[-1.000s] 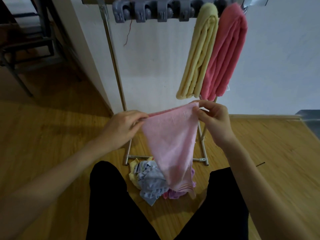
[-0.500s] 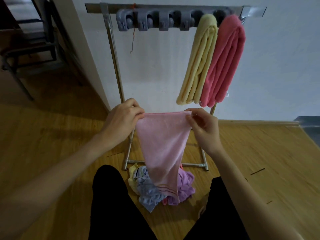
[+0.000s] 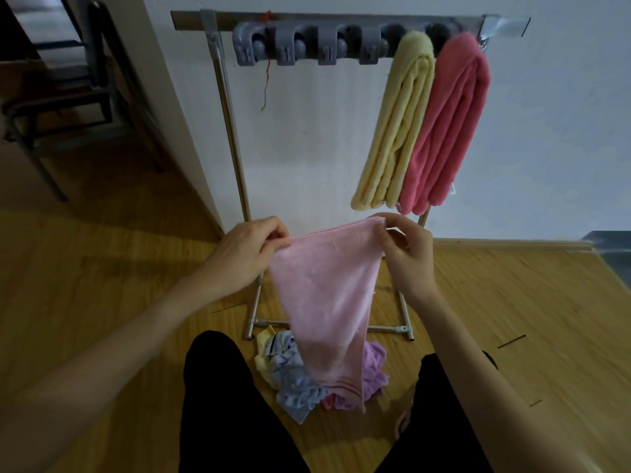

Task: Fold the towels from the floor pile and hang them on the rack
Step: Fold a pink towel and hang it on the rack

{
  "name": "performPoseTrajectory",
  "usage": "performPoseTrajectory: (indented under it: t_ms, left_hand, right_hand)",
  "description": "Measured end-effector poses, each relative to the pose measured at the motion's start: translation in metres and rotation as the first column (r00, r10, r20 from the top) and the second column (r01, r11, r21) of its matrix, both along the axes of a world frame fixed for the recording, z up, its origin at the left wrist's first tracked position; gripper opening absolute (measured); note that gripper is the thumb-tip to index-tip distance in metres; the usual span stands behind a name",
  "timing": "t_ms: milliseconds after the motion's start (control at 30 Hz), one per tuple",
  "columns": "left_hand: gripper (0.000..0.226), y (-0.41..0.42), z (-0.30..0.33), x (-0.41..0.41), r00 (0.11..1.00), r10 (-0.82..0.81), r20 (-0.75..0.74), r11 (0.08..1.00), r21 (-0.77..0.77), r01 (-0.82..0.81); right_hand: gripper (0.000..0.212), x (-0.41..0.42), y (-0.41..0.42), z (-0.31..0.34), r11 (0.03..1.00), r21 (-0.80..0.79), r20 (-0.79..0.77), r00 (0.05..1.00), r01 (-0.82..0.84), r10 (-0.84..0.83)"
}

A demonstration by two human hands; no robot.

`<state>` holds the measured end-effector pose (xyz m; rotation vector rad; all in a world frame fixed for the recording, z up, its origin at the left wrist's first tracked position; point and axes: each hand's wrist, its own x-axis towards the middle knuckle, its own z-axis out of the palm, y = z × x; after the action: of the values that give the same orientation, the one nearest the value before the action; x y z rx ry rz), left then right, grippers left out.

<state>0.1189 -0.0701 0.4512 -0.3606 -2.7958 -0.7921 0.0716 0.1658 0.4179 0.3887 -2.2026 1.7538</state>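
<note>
A light pink towel [image 3: 327, 295] hangs in front of me, held up by its top edge. My left hand [image 3: 246, 254] pinches its left corner and my right hand [image 3: 406, 254] pinches its right corner. Its striped lower end dangles over the floor pile [image 3: 300, 380] of crumpled blue, purple and yellow towels between my legs. Behind stands the metal rack [image 3: 228, 131]. A folded yellow towel [image 3: 396, 131] and a folded coral towel [image 3: 447, 124] hang from the right end of its top bar.
Several grey clips [image 3: 307, 46] line the rack's top bar left of the hung towels. A white wall stands right behind the rack. A dark chair [image 3: 68, 97] is at the far left. Wooden floor surrounds me.
The view tilted up, showing the rack's whole top bar. My hands stay on the pink towel's top corners and have shifted slightly, the towel hanging longer and straighter.
</note>
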Motion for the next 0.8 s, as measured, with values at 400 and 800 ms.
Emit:
performPoseTrajectory:
  t_ms: [400, 800]
  left_hand:
    - [0.032, 0.004, 0.027, 0.012, 0.813, -0.452, 0.367, 0.837, -0.142, 0.529]
    - [0.006, 0.017, 0.02, 0.001, 0.664, -0.738, -0.118, 0.564, -0.647, 0.512]
  right_hand:
    - [0.019, -0.01, -0.012, 0.007, 0.996, 0.042, -0.024, 0.996, -0.08, 0.081]
    - [0.017, -0.019, -0.007, 0.0, 0.995, 0.032, 0.033, 0.995, -0.093, 0.092]
